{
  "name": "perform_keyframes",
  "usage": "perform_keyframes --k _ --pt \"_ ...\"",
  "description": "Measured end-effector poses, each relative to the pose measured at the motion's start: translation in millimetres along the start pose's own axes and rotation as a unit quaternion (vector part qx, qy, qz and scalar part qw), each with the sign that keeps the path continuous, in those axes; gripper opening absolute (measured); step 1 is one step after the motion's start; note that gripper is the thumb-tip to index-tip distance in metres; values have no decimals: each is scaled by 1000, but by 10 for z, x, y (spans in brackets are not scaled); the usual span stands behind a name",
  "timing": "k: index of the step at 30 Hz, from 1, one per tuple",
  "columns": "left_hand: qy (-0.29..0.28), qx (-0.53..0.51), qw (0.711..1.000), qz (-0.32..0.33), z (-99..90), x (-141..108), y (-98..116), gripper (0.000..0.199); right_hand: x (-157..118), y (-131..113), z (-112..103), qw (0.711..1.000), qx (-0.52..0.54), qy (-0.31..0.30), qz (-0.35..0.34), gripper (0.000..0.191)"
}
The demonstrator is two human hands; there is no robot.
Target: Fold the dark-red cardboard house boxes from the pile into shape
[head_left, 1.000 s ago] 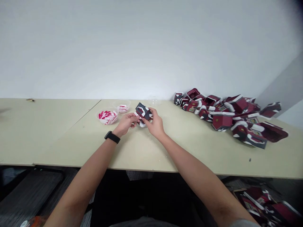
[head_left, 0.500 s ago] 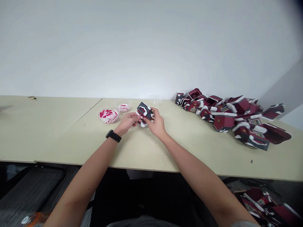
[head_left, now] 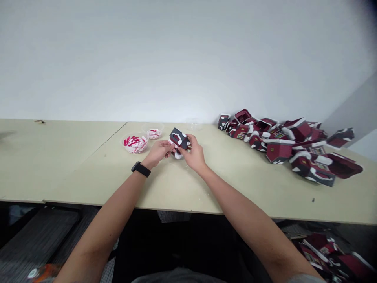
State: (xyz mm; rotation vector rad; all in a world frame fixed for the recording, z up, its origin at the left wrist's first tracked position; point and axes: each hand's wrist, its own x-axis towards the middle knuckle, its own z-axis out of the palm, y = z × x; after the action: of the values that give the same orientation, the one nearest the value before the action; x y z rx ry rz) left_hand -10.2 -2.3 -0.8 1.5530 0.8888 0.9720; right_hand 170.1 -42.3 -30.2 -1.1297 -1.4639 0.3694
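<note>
A small toy house point(head_left: 179, 138), dark red with a dark grey roof and white snow-like trim, is held tilted just above the table. My right hand point(head_left: 194, 154) grips its right side, thumb in front and fingers behind. My left hand point(head_left: 160, 152) is closed in a pinch at the house's lower left edge; whatever lies between its fingertips is too small to make out. Left of my hands stands a clear bowl point(head_left: 135, 144) of red-and-white striped pieces. Behind it is a second clear bowl point(head_left: 154, 133) with fewer such pieces.
A heap of similar toy houses point(head_left: 278, 147) covers the right of the table point(head_left: 103, 179). A clear empty-looking container point(head_left: 193, 125) stands near the wall. More house parts point(head_left: 330, 251) lie below the table at right. A bottle point(head_left: 44, 272) is at lower left.
The toy house has tilted very slightly in my hands. Both hands keep nearly the same place and hold.
</note>
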Motion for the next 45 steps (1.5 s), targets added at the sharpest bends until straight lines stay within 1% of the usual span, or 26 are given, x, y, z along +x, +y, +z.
perform_keyframes --k 8,15,24,32,37,45 --pt "-8 1 1000 6 0 9 -21 27 -9 16 -2 1000 -19 -2 -12 56" --pt "-3 6 1000 3 14 3 -7 24 -14 21 -7 999 -41 -10 -14 57" --pt "5 16 1000 1 19 -8 -1 26 -10 9 -10 999 -44 -9 -3 57" --pt "22 28 999 8 18 14 -38 31 0 62 10 999 -24 -14 28 59" --pt "25 20 999 2 26 17 -47 28 0 52 10 999 -22 -14 39 59" --pt "28 -18 999 -17 42 6 -45 24 0 72 7 999 -31 -19 32 61"
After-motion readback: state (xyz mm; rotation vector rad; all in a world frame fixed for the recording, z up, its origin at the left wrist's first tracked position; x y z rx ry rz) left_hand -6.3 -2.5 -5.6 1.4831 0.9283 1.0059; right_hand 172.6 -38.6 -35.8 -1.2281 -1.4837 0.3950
